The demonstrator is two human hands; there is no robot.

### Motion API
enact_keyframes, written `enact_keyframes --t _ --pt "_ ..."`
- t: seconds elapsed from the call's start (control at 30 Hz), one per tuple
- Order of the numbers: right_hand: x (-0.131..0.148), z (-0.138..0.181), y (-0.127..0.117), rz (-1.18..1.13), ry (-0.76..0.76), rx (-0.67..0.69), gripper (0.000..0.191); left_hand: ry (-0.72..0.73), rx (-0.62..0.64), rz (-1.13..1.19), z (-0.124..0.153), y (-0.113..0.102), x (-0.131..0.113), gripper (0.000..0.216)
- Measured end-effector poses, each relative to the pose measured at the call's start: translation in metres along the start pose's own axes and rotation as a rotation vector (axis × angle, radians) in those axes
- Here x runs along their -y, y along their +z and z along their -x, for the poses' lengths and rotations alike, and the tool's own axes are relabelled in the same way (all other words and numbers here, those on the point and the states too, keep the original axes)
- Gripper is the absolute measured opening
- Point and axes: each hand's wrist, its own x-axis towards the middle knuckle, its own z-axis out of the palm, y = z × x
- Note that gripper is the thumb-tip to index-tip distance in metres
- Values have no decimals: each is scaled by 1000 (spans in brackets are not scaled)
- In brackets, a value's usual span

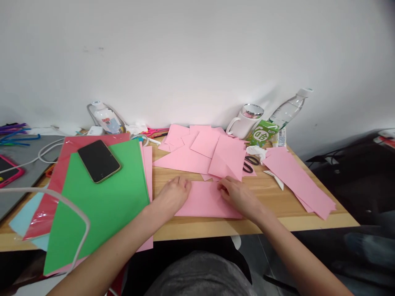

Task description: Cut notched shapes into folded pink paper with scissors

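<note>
A pink paper sheet (206, 200) lies flat on the wooden table (277, 197) right in front of me. My left hand (173, 195) rests on its left edge with the fingers curled and pressed down on the paper. My right hand (237, 193) lies on its upper right part, fingers bent and pressing at the top edge. Behind the sheet sits a heap of several pink paper pieces (212, 150).
A green sheet (101, 197) on a stack of coloured paper lies at left, with a black phone (98, 160) on top. Black scissors (250, 163), a white mug (245, 121), a green carton (262, 133), a water bottle (288, 109) and pink strips (298, 181) stand at right.
</note>
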Motion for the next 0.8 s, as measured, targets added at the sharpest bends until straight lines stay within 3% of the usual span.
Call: enact_keyframes --t 0.17,0.27,0.4,0.53,0.7,0.8 --pt "8 11 -17 -20 -61 76 15 -12 6 16 -7 -3 -10 18" --pt "18 14 -15 -48 -77 77 7 -63 -1 27 -8 -1 -16 41" --pt "27 11 -4 -225 -199 56 13 -84 -6 28 -6 2 -20 57" --pt "36 6 1 -412 -357 157 11 -66 -48 -23 -1 7 -20 74" --pt "49 7 1 -285 -415 231 17 -57 -65 -39 2 15 -18 106" --pt "47 13 2 -187 -390 230 24 -57 -58 -18 5 17 -16 112"
